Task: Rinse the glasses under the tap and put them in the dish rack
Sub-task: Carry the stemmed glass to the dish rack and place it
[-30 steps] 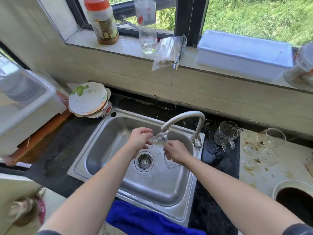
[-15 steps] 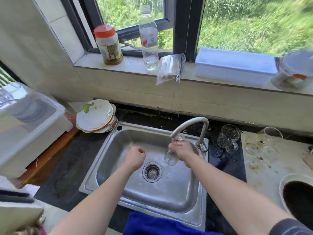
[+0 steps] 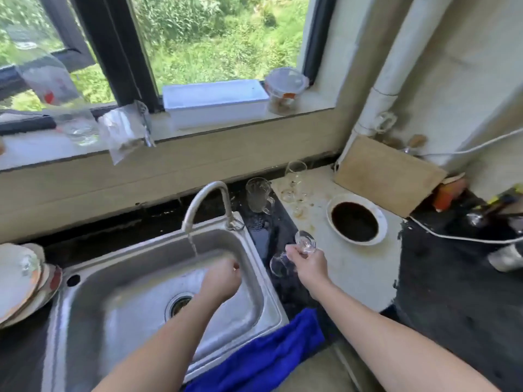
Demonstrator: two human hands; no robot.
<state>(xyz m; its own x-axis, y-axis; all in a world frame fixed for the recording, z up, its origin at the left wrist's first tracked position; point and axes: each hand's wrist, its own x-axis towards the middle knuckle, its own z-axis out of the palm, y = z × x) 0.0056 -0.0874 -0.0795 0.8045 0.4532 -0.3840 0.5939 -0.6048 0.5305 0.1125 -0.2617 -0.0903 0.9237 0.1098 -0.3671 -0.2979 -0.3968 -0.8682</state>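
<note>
With the fingers [image 3: 291, 248] of the right hand [image 3: 308, 264], pinching the stem of a glass [image 3: 278, 264] and holding it over the dark counter strip just right of the sink [image 3: 135, 258], outside the basin. Carrying it tilted, with the long axis running from the foot, up and away past the fingertips, down to the bowl hanging left of the hand on the sink side. Hovering the left hand [image 3: 223, 278] over the basin, curled into a loose fist and gripping nothing visible, just right of the water [image 3: 193, 246] falling from the tap [image 3: 209, 198]. Judging the glass to be out of the stream and ready for racking, yet seeing no rack anywhere in view, so not telling which way it lies from the fingers. Judging the right hand alone as placed for that move, since the left hand is nearer the water than the glass. Counting one glass in hand, one mug [image 3: 259, 195] standing just right of the tap base, and one upright goblet [image 3: 295, 172] behind the mug. Making out more stemware blurred below it, perhaps one or two pieces, too smeared for numbering. Counting also one tap, one sink, one plate stack [image 3: 22, 281] at the left, one cloth [image 3: 263, 355] at the near rim and one bowl [image 3: 379, 236] on the pale counter.
</note>
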